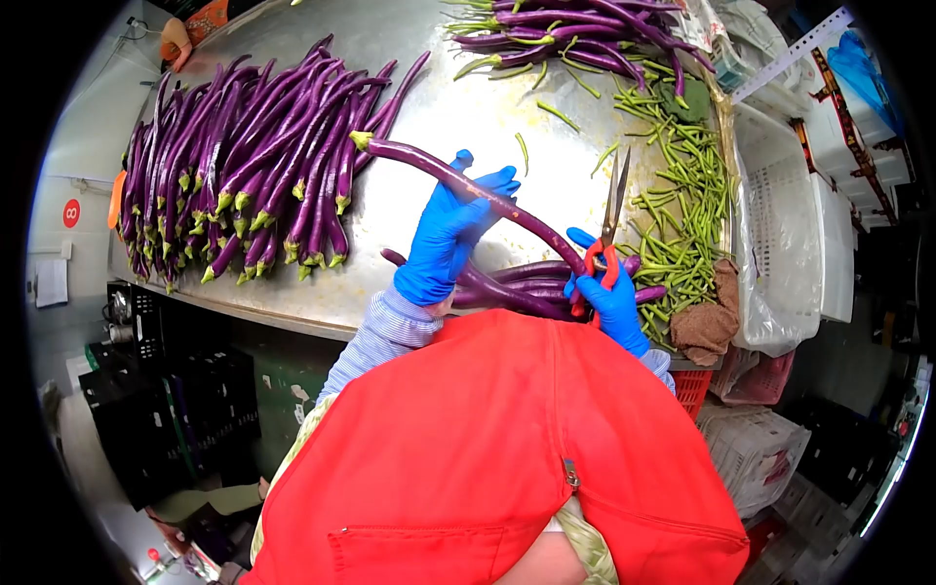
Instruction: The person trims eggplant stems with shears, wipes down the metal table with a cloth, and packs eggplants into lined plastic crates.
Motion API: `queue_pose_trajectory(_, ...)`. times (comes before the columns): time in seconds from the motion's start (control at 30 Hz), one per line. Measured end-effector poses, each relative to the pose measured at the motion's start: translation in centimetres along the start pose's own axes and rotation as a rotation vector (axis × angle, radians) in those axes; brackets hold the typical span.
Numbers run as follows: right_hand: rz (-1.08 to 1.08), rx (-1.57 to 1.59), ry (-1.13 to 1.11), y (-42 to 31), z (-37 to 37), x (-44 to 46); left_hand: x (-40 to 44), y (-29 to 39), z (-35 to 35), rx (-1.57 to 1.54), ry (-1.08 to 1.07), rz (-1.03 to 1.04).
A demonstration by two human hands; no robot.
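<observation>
My left hand (453,229), in a blue glove, supports a long purple eggplant (419,159) that lies across its fingers. The green stem end points to the upper left, and the other end reaches down to my right hand. My right hand (614,302), also blue-gloved, grips red-handled scissors (611,219), their blades pointing away from me and slightly apart. Just in front of my body, beneath the held eggplant, several more eggplants (517,291) lie on the metal table (409,239); my right hand partly hides them.
A large pile of eggplants (253,156) covers the left side, and another bunch (575,34) lies at the far edge. Green stem trimmings (687,219) heap along the right, beside a brown cloth (707,317) and a white crate (780,205). Another person's hand (175,44) shows at upper left.
</observation>
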State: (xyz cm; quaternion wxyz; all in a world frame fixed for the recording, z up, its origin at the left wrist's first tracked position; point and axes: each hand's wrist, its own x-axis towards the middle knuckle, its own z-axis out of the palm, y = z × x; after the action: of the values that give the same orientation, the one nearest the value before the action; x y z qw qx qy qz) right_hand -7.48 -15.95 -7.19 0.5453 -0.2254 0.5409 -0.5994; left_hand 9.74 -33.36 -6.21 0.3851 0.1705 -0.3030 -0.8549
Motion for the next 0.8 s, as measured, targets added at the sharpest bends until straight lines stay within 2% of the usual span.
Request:
queue_pose_trajectory(0.23, -0.011, -0.104, -0.015, 0.7, -0.3, 0.0, -0.3, -0.2, 1.1, 0.056, 0.12, -0.03)
queue_pose_trajectory(0.53, 0.002, -0.012, 0.058, 0.8, -0.2, -0.3, 0.7, -1.7, -1.2, -0.149, 0.212, -0.166)
queue_pose_trajectory(0.7, -0.021, 0.089, 0.071, 0.4, -0.8, -0.6, 1.7, -2.8, -2.2, -0.24, 0.071, -0.189)
queue_pose_trajectory(0.8, -0.024, 0.156, 0.069, 0.4, -1.4, -0.9, 1.9, -2.8, -2.3, -0.256, 0.072, -0.178)
